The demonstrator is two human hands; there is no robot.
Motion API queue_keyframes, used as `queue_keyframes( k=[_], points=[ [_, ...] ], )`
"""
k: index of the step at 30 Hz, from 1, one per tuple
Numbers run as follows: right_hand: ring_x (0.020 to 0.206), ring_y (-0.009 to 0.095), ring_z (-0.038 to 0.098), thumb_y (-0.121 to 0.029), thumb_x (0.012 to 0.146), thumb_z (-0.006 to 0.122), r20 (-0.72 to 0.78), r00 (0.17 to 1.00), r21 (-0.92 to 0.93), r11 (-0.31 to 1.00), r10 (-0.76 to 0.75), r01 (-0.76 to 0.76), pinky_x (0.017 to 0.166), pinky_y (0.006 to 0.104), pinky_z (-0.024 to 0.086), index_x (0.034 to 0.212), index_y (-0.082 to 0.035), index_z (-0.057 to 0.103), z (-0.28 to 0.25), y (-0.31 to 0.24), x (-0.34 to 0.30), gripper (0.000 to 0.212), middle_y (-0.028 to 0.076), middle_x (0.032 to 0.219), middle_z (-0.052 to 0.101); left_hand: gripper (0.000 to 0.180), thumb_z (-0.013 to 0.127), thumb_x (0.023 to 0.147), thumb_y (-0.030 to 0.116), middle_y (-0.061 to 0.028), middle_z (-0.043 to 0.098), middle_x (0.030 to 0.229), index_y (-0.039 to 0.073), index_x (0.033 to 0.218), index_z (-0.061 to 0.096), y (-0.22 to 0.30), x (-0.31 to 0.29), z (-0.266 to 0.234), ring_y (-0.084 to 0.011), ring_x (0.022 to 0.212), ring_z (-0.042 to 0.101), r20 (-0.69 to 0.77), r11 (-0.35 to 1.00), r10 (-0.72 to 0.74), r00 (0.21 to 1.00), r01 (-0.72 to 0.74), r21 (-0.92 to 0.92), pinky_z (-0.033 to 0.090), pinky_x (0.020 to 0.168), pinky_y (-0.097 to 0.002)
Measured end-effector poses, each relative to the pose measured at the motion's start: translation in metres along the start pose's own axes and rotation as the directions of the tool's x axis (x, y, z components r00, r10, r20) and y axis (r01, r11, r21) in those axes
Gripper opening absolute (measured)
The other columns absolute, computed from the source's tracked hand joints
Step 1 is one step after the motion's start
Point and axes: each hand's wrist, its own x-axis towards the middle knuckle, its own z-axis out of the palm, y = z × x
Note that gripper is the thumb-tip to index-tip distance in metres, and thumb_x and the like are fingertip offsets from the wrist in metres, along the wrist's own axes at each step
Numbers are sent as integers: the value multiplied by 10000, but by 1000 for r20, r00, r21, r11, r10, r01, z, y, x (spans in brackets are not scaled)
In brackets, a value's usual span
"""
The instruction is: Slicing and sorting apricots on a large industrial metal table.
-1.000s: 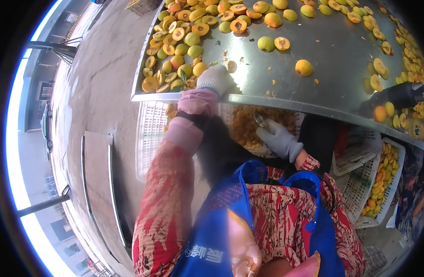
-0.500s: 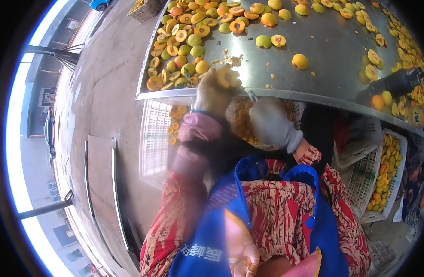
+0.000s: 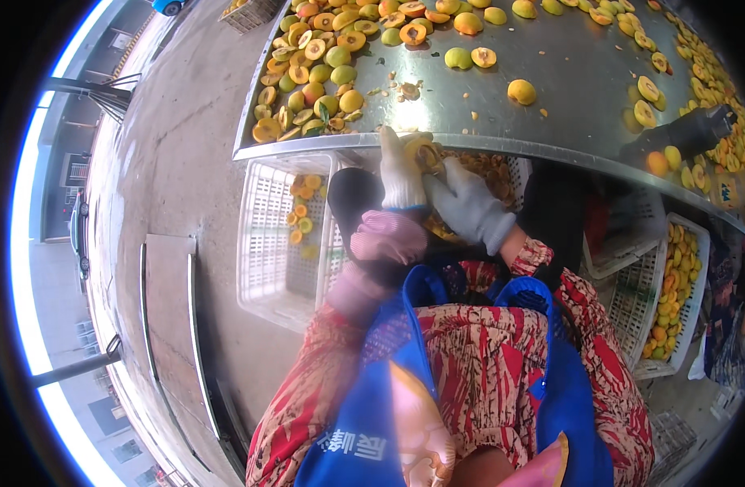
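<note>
My left hand point(image 3: 401, 174), in a white glove, holds a yellow apricot point(image 3: 422, 152) just below the front edge of the steel table point(image 3: 575, 81). My right hand point(image 3: 467, 204), in a grey glove, presses against the same fruit from the right. Whether it holds a tool is hidden. Both hands sit over a white crate point(image 3: 514, 174) of orange fruit pieces. A pile of whole and halved apricots point(image 3: 315, 73) lies on the table at the left, above my left hand.
A white plastic crate point(image 3: 267, 243) with a few fruit halves stands on the concrete floor at the left. Another white crate point(image 3: 673, 300) full of yellow fruit stands at the right. More halved fruit point(image 3: 705, 73) lines the table's right side. A dark object point(image 3: 685, 134) lies there.
My left hand took a fruit from the table edge and drew it down to my right hand. Both hands have come together on it over the crate.
</note>
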Motion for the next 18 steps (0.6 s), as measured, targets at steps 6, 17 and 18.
queue_keyframes(
  k=[6, 17, 18],
  points=[
    [842, 369, 622, -261, 899, 537, 91, 995, -55, 998, 40, -35, 735, 408, 464, 968, 16, 506, -6, -11, 2, 287, 254, 876, 617, 588, 330, 967, 475, -91, 635, 751, -24, 865, 625, 0, 1, -6, -159, 643, 567, 22, 988, -94, 995, 96, -123, 452, 543, -239],
    [843, 410, 610, -223, 888, 547, 76, 996, -64, 997, 55, -50, 702, 426, 459, 1021, 18, 491, 1, -12, 0, 281, 276, 859, 610, 388, 358, 986, 290, -82, 652, 810, 1, 959, 617, -2, -1, -12, -149, 699, 599, -13, 996, 29, 999, -28, 90, 484, 602, -239],
    [825, 428, 600, -223, 886, 553, 71, 996, -90, 995, 54, -48, 674, 441, 450, 1010, 14, 488, 1, -13, 0, 276, 287, 828, 599, 560, 369, 968, 425, -139, 642, 756, -72, 898, 614, -2, -6, -9, -188, 633, 584, -74, 975, 108, 991, -91, 202, 469, 573, -259]
  ],
)
